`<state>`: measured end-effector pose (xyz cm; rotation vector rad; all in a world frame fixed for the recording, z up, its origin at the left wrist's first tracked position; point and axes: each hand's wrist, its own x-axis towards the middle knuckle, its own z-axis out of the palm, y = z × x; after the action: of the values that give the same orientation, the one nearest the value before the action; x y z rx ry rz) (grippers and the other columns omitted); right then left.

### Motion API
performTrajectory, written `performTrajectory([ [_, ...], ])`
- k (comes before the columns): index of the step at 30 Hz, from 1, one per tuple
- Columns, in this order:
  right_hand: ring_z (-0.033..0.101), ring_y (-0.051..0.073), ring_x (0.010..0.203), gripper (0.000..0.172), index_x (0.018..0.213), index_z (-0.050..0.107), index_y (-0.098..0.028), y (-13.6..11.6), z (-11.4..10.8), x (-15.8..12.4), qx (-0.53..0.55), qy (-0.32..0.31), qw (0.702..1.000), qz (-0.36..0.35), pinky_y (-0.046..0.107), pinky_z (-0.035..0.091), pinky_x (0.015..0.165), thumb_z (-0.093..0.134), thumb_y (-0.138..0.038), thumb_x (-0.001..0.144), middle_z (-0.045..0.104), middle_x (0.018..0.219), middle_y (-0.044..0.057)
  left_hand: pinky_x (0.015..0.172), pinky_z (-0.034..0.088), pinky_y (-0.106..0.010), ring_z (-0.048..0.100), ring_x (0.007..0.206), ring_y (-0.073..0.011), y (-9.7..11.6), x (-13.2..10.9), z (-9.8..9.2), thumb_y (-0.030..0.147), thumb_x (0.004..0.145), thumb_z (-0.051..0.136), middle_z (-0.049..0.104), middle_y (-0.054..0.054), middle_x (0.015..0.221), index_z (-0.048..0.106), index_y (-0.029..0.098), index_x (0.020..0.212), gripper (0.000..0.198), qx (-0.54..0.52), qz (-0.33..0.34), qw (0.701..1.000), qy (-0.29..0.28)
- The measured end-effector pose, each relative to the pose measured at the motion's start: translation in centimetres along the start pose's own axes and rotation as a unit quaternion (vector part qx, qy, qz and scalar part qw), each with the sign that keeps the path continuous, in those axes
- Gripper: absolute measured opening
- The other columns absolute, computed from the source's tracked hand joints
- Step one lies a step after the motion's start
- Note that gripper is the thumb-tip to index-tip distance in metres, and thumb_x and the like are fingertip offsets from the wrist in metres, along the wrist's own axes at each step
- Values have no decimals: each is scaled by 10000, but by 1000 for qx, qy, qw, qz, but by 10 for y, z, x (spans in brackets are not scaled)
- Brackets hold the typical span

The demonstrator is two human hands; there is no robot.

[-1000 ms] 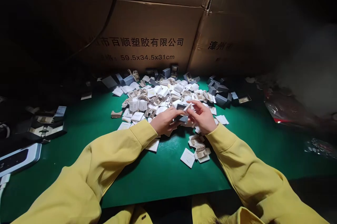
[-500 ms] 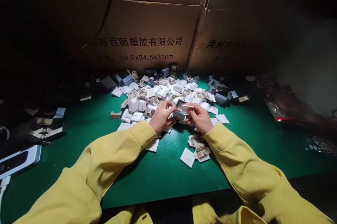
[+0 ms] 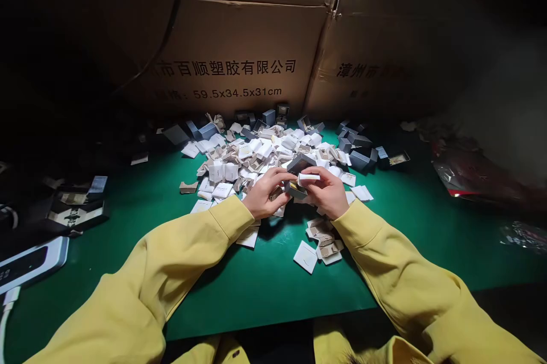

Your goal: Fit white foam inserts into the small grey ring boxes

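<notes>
Head cam, pretty dim: fingertips [image 3: 285, 175] of the left hand [image 3: 267, 196] are clamped on a small grey box [image 3: 296, 188], and the right hand [image 3: 328, 193] pinches a white insert [image 3: 308, 178] right at its top. All that hovers at the near edge of the pile [image 3: 252, 156] of white cards. Right of the pile are more grey boxes [image 3: 359, 156], behind it cardboard cartons [image 3: 239, 56], and under it a green mat [image 3: 265, 290].

Loose yellow sleeves [image 3: 171, 261], ribbed at the cuffs [image 3: 233, 219], are worn; left hand [image 3: 267, 196] and right hand [image 3: 328, 193] are left bare.
</notes>
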<state>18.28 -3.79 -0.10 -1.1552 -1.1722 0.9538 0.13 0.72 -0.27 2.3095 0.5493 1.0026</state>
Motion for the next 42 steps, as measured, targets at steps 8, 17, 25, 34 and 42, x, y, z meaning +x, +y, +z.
performTrajectory([
  [8, 600, 153, 776, 189, 801, 677, -204, -1, -1, -3, -136, 3, 985, -109, 280, 487, 676, 543, -337, 796, 664, 832, 31, 789, 457, -286, 577, 855, -172, -1, 3, 7, 446, 843, 448, 625, -76, 865, 693, 162, 800, 377, -81, -123, 987, 65],
  [17, 608, 140, 658, 139, 796, 692, -202, -2, 11, -11, -97, 32, 992, -79, 258, 498, 581, 615, -290, 722, 679, 779, 24, 594, 467, -223, 569, 727, -130, 7, 5, 16, 394, 750, 592, 575, -63, 864, 679, 140, 795, 272, -76, -190, 977, 60],
  [25, 565, 107, 527, 215, 783, 672, -194, -6, 11, -11, -181, 39, 978, -100, 231, 473, 526, 560, -378, 790, 658, 672, 1, 648, 443, -231, 557, 722, -123, 6, 6, 19, 318, 810, 526, 586, -52, 810, 649, 148, 686, 243, -20, -158, 985, 59],
  [34, 607, 123, 583, 264, 840, 674, -186, -10, 9, -12, -278, 65, 942, -175, 238, 487, 572, 470, -354, 857, 692, 732, 25, 640, 459, -231, 565, 780, -138, 5, 5, 19, 317, 831, 486, 607, -64, 857, 669, 153, 764, 255, -38, -163, 985, 51],
  [42, 634, 152, 711, 188, 873, 649, -227, -5, 1, -7, -340, 0, 906, -254, 269, 507, 662, 467, -232, 825, 692, 839, 33, 641, 470, -221, 570, 727, -115, 8, 6, 18, 290, 781, 534, 589, -56, 870, 667, 145, 764, 197, -66, -199, 973, 100],
])
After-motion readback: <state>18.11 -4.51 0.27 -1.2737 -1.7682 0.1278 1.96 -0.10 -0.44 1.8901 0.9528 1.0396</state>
